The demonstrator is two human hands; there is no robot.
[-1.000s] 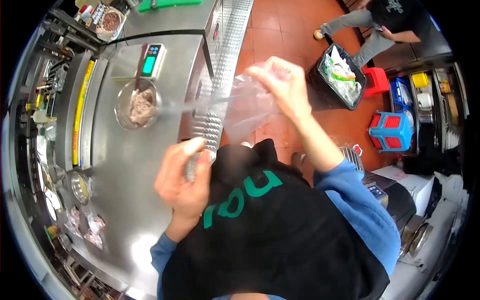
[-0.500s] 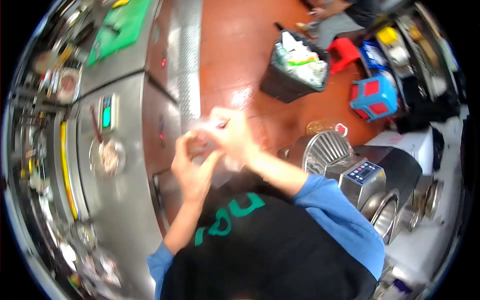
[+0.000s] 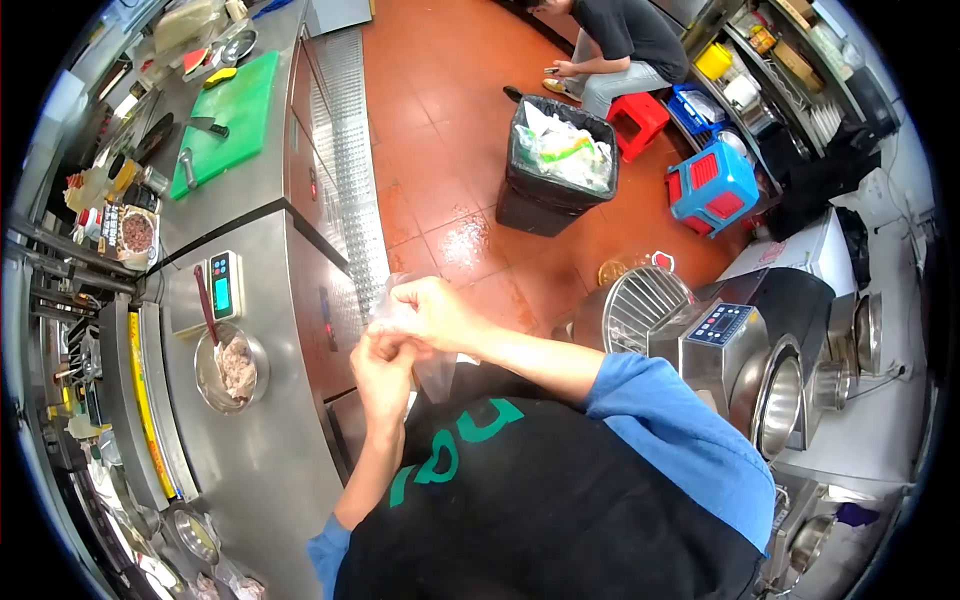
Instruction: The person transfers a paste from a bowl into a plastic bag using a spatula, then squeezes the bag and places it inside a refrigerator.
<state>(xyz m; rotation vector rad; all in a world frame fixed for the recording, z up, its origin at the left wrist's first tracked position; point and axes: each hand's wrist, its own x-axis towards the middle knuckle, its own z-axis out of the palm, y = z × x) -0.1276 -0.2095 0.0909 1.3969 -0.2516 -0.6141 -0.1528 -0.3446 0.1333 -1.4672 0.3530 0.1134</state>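
Observation:
A thin translucent plastic bag (image 3: 436, 376) is held in front of my apron, its loose film hanging below my fingers. My left hand (image 3: 382, 378) pinches it from the lower left, with thumb and fingers together. Just above, my right hand (image 3: 436, 314) is closed on the same film, its fingertips close to those of the left. Part of the bag is hidden behind both hands. To the left, on the steel counter (image 3: 245, 480), stands a metal bowl (image 3: 258, 352) of pale minced food (image 3: 237, 370) with a dark red-handled utensil (image 3: 206, 302) in it.
A digital scale (image 3: 222, 285) stands behind the bowl. Farther off, a green cutting board (image 3: 245, 120) carries a knife (image 3: 208, 126). A lined trash bin (image 3: 530, 205) stands on the floor, near a seated person (image 3: 630, 45). A steel machine (image 3: 715, 345) is at my right.
My hands have drawn closer together, and the left fingers, earlier curved apart, now pinch the bag. The view has shifted and become sharper.

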